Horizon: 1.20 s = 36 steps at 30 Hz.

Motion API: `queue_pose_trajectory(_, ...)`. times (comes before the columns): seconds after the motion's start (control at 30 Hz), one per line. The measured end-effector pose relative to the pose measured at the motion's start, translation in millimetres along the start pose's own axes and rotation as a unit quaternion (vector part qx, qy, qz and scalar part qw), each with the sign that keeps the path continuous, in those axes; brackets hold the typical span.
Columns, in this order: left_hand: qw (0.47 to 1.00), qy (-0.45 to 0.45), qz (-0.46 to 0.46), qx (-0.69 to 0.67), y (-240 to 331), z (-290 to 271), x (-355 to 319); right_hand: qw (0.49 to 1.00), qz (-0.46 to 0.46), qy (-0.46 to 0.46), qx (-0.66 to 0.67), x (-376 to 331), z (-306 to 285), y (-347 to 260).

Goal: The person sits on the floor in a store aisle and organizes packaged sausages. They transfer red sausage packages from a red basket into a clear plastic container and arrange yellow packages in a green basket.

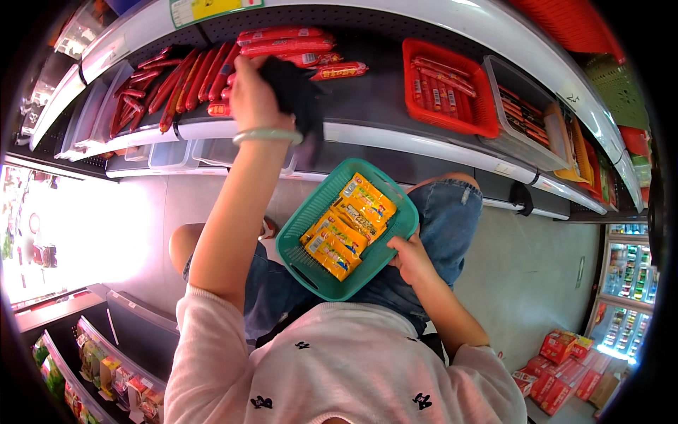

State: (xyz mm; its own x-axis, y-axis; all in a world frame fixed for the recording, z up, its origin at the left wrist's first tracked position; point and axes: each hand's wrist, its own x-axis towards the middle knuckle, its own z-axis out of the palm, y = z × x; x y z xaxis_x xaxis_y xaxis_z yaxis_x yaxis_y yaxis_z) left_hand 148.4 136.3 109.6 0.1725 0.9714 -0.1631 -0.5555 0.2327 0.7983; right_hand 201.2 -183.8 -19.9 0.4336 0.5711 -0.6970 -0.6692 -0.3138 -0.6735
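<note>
Red sausages (189, 81) lay on the shelf (367, 99); they looked smooth, slippery and a bit bendy, probably best picked up round the middle. The left hand (256, 97) was right by them, with a blurry black thing (293, 88) against it; I couldn't tell how far its fingers were curled or what they held. The green basket (311, 205) sat over the lap, likely light and stiff. Soft-looking yellow packets (367, 201) lay inside. The right hand (411, 261) gripped the basket's right edge, a good spot, thumb on the rim.

a green basket (294, 244) holds overlapping yellow packets (339, 244); slim red-wrapped sausages (286, 46) lie clustered on a shelf (374, 95).
</note>
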Motion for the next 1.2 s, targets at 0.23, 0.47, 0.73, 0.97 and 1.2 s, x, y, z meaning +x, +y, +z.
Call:
queue_pose_trajectory(0.23,0.618,-0.515,0.217,0.553,-121,18,-4,1.000,-0.002,0.020,-0.001,2,-4,6)
queue_pose_trajectory(0.47,0.316,-0.485,0.364,0.730,-104,38,41,1.000,0.008,0.027,0.012,7,-9,6)
queue_pose_trajectory(0.73,0.242,-0.433,0.439,0.750,-96,34,66,0.999,0.002,0.029,0.031,12,-17,5)
queue_pose_trajectory(0.97,0.180,-0.306,0.522,0.776,-81,9,110,0.998,0.010,0.046,0.040,13,-18,9)
queue_pose_trajectory(1.2,0.286,-0.229,0.561,0.743,-80,21,115,0.998,0.007,0.024,0.049,17,-18,6)
